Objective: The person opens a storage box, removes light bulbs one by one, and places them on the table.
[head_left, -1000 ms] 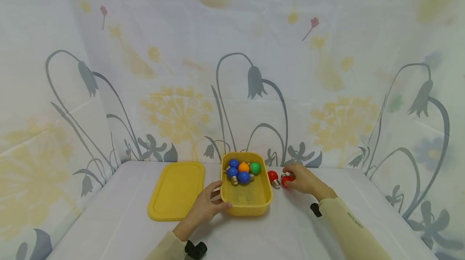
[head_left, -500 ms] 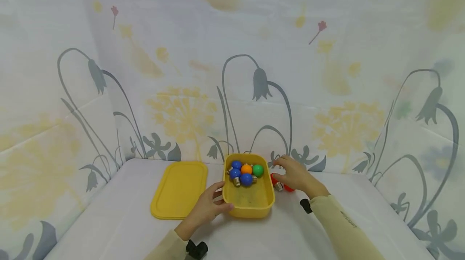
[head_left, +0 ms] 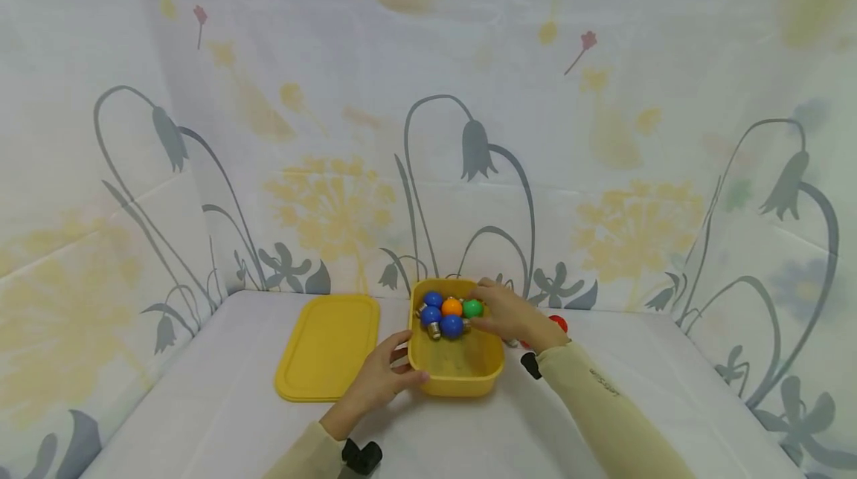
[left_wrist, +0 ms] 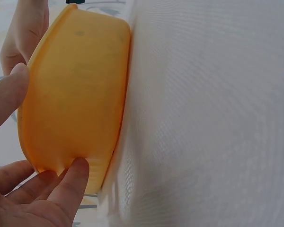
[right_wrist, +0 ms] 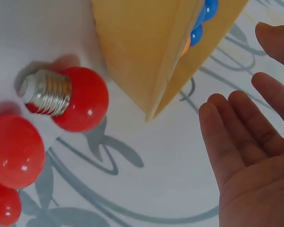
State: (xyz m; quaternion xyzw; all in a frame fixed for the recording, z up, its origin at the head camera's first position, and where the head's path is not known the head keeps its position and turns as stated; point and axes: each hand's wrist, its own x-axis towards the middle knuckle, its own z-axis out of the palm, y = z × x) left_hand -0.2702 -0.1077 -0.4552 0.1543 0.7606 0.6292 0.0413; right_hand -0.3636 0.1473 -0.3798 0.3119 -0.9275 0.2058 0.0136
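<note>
Yellow plastic forms both the box (head_left: 462,388) and the lid (head_left: 328,349). The box stands upright on the bench (head_left: 428,442); the lid lies to its left, near but not touching.

Status, inside the box: five bulbs, namely three blue bulbs (head_left: 451,326), one orange bulb (head_left: 452,308) and one green bulb (head_left: 473,309), grouped toward the far end. The near part of the box floor is bare.

Status, outside the box: three red bulbs (right_wrist: 87,101) lie to its right, partly masked by the right arm in the head view. The lid is not fitted.

Left hand (head_left: 378,382): grips the near left corner of the box, thumb at the rim, fingers (left_wrist: 71,187) bent against the wall.

Right hand (head_left: 514,315): over the right rim, beside the green bulb. The fingers (right_wrist: 222,137) are extended and apart from the thumb, with nothing held. Contact with the green bulb cannot be confirmed.

Materials: each bulb has a smooth, glossy globe; the exposed base (right_wrist: 52,92) of one red bulb is bright, threaded metal. The box is deep, with rounded corners, smooth walls and a lipped rim. The lid is a rounded rectangle with a raised border. Pale cloth of fine grain covers the bench. Behind it hangs a white backdrop (head_left: 335,226) printed with grey and yellow flowers.
</note>
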